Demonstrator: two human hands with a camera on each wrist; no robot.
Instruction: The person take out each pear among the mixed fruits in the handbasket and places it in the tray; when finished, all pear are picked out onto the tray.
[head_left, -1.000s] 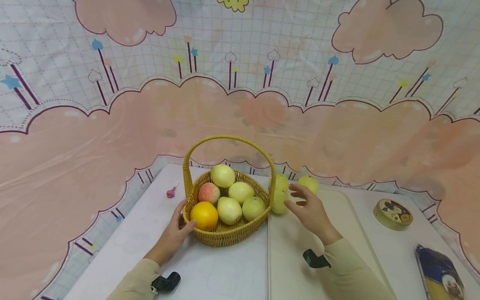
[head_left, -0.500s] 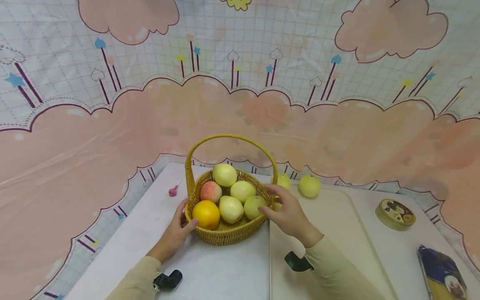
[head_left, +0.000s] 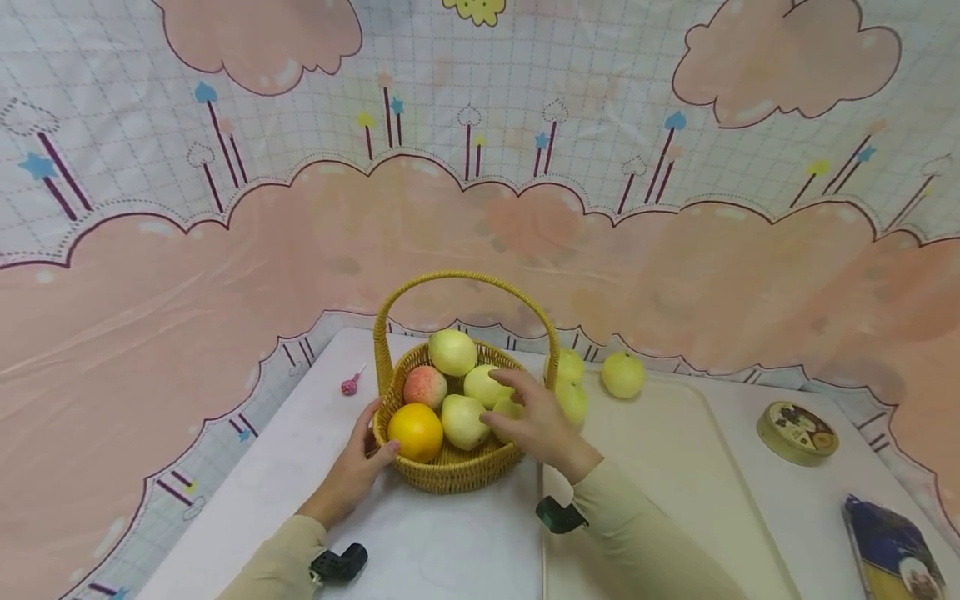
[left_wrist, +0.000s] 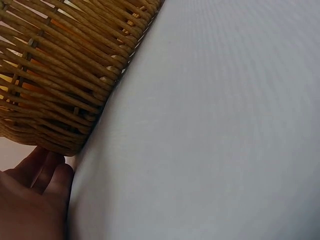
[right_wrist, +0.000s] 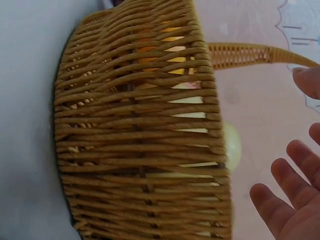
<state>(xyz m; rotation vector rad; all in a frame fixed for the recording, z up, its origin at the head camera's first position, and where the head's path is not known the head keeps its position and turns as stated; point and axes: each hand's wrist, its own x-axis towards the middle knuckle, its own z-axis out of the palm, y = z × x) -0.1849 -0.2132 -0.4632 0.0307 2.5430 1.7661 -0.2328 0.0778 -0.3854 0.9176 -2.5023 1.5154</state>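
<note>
A wicker basket (head_left: 450, 479) with a tall arched handle holds an orange (head_left: 416, 432), a reddish peach (head_left: 425, 387) and several pale yellow-green fruits, one of them a pear (head_left: 463, 422). My left hand (head_left: 351, 477) holds the basket's left side, thumb at the rim by the orange and fingers along the outer wall. In the left wrist view, the fingertips (left_wrist: 59, 181) meet the woven base. Over the basket's right side hovers my right hand (head_left: 538, 422), fingers and thumb spread apart, partly covering a green fruit. The right wrist view shows this hand (right_wrist: 295, 195) beyond the rim, holding nothing.
Several green fruits stand right of the basket, one (head_left: 622, 374) apart from the others. They are at the back of a cream tray (head_left: 660, 500). Farther right are a round tin (head_left: 797, 434) and a blue-and-yellow packet (head_left: 896, 550). A pink lollipop (head_left: 350, 386) lies at left.
My right hand has moved left, from beside the green fruits on the tray to above the basket's right side. My left hand has stayed on the basket.
</note>
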